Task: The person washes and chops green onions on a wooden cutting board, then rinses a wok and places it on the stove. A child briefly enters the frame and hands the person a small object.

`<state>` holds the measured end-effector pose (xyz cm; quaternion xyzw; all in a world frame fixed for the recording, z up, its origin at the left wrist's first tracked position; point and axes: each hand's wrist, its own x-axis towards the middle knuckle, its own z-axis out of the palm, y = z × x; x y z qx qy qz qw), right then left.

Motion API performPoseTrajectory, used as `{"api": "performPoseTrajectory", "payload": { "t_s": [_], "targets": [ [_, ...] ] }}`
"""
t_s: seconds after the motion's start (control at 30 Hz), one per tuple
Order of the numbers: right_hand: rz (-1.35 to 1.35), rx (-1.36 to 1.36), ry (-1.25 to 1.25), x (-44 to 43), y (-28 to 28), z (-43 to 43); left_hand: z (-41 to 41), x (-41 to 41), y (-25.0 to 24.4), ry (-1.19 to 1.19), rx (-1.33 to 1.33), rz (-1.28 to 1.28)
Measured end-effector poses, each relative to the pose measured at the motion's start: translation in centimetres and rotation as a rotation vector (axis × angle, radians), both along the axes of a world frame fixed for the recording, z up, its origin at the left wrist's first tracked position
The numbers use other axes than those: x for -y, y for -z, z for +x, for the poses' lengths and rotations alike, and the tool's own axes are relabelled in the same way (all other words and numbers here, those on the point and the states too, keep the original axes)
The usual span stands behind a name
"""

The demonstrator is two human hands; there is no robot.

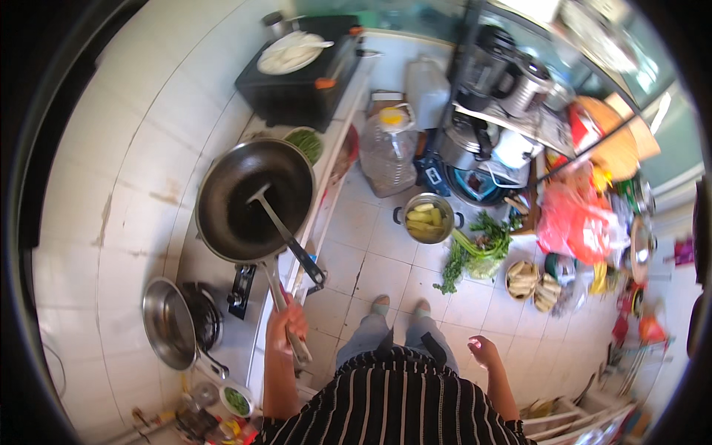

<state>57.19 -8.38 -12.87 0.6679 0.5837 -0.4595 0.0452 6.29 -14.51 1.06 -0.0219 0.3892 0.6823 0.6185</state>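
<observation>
My left hand (pixel 288 325) grips the long metal handle of a dark wok (pixel 228 222). The wok is beside the white-tiled wall, above the counter and the gas stove. Inside it leans a metal spatula (pixel 278 219), its black handle jutting over the rim toward me. Down at my right side hangs my right hand (pixel 483 351), fingers loosely bent, with nothing visible in it. A second steel pan (pixel 167 328) sits to the left at the stove's rear burner (pixel 203 317). Past the wok's far rim, partly covered by it, is a plate of cut green vegetables (pixel 305 144).
A black box-shaped appliance (pixel 300 94) carries a white plate (pixel 289 53). On the tiled floor stand a plastic jug (pixel 388 153), a pot of cut vegetables (pixel 425 218), leafy greens (pixel 478 250) and a basket (pixel 522 280). A loaded shelf rack (pixel 500 114) rises at the right.
</observation>
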Motion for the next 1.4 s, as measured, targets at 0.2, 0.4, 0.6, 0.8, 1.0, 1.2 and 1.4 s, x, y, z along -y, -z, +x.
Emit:
{"api": "performPoseTrajectory", "payload": {
  "t_s": [0.2, 0.4, 0.6, 0.8, 1.0, 1.2, 1.4],
  "targets": [
    [0.059, -0.078, 0.376, 11.3, 6.8, 9.1, 9.1, -4.0, -2.9, 0.558, 0.027, -0.079],
    [0.252, -0.004, 0.563, 16.8, 2.5, 16.4, 22.8, -6.3, -1.3, 0.902, 0.157, -0.039],
    [0.232, -0.026, 0.871, 23.7, -0.6, 28.9, 43.6, -8.5, -2.6, 1.163, 0.294, -0.068],
    [0.323, -0.013, 1.11, 24.8, -3.0, 38.8, 58.6, -12.2, -2.7, 1.488, 0.335, -0.097],
    [0.315, 0.056, 1.332, 27.5, -0.3, 50.9, 75.5, -17.3, -1.1, 1.787, 0.306, -0.091],
    [0.026, 0.209, 1.675, 39.2, 5.7, 52.0, 95.2, -21.5, -0.9, 2.047, 0.208, -0.113],
    [-0.478, -0.031, 1.927, 43.1, 8.4, 43.2, 115.6, -21.8, 0.2, 2.236, 0.258, -0.175]
  ]
}}
